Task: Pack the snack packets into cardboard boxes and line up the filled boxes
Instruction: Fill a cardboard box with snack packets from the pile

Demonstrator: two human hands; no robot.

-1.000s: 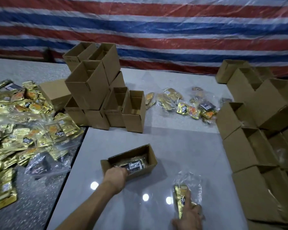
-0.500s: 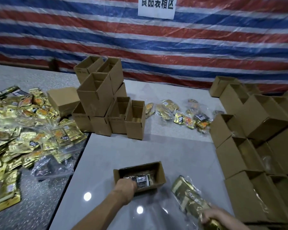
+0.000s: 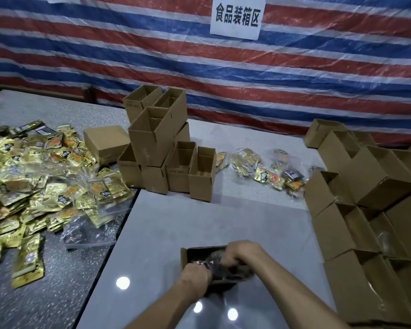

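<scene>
Empty box stack (image 3: 157, 143) stood behind, filled boxes (image 3: 342, 230) crowded the rt, & the small box (image 3: 185, 257) sat open w/ left hand (image 3: 195, 279) fingers curled on its wall, right hand (image 3: 239, 254) fingers gripping a crinkly packet (image 3: 220, 269).

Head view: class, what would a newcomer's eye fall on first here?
A red, white and blue striped tarpaulin fills the back; gold foil snack packets heap up at left. Bottom centre, the left hand grips a small brown cardboard box while the right hand stuffs a clear bag in.
</scene>
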